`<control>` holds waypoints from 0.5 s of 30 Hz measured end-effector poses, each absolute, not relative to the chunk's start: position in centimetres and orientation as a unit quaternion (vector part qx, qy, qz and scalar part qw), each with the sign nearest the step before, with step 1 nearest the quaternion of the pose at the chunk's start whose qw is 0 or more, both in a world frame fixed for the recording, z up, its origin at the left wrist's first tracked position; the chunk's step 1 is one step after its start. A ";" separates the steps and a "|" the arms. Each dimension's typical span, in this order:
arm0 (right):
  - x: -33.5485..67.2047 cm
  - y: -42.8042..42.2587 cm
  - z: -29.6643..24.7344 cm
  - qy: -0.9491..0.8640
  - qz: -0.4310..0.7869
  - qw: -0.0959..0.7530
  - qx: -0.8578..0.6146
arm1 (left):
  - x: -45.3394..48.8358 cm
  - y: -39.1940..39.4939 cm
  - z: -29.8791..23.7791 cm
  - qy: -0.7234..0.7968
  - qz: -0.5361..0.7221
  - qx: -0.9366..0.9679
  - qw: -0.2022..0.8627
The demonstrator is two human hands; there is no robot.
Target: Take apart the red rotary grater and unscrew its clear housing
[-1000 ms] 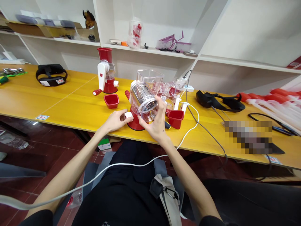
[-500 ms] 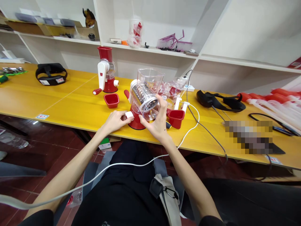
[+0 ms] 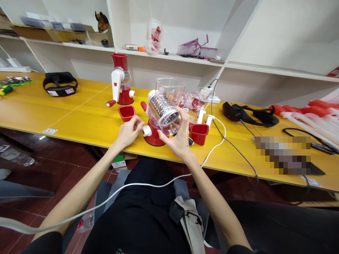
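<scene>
Mid-frame, the right hand [image 3: 177, 137] clasped the clear drum [image 3: 165, 113], steadying it on the bench [image 3: 79, 120]; the left hand [image 3: 129, 132] hung half-curled, empty, beside the white knob [image 3: 146, 131].

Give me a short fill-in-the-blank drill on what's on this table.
1. The right hand grips the grater, whose base is ____.
2. The knob by the left hand is ____.
3. The table is ____.
4. The headset at the far left is ____.

Missing words: red; white; yellow; black.
</scene>
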State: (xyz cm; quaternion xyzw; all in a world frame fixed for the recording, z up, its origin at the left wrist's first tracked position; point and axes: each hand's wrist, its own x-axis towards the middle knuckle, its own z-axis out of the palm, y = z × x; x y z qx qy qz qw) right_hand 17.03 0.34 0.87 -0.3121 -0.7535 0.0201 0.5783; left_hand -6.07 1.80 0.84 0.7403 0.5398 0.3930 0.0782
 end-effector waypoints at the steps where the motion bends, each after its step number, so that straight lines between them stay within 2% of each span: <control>1: 17.0 0.4 0.9 -0.754 0.021 0.578 -0.311 | -6.8 2.2 0.8 0.547 0.437 0.712 0.048; 4: 17.1 0.4 0.9 -0.749 0.021 0.589 -0.303 | -10.2 3.8 0.3 0.548 0.499 0.669 -0.058; 6: 17.1 0.4 0.9 -0.749 0.024 0.593 -0.296 | -12.7 5.1 -0.4 0.526 0.497 0.685 -0.079; 11: 17.4 0.6 0.9 -0.755 0.046 0.581 -0.301 | -15.7 7.6 -2.3 0.489 0.480 0.727 0.046; 15: 17.6 0.7 0.8 -0.756 0.045 0.578 -0.303 | -14.8 7.8 -2.3 0.492 0.455 0.738 0.075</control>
